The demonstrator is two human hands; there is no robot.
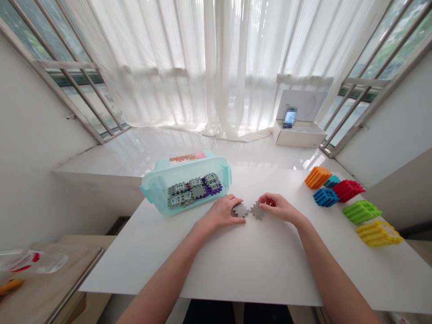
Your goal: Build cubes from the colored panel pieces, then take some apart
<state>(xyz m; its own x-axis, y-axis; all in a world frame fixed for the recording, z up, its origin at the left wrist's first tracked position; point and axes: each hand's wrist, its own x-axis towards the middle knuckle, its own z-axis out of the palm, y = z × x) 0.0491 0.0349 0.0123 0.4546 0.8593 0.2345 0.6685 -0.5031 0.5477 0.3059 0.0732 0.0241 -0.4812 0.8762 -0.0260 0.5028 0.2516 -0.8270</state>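
My left hand is closed around the edges of a grey interlocking tile at the middle of the white table. Facing it, my right hand pinches a second grey interlocking tile by its right side. The two notched tiles lie close together with a narrow gap between them. Just left of my left hand stands a light teal plastic bin. Inside it are several grey and purple tiles, some with white lattice window inserts.
Stacks of interlocking tiles stand on the right: orange, red, blue, green and yellow. A white box with a phone sits on the sill. A clear bottle lies on the left side table.
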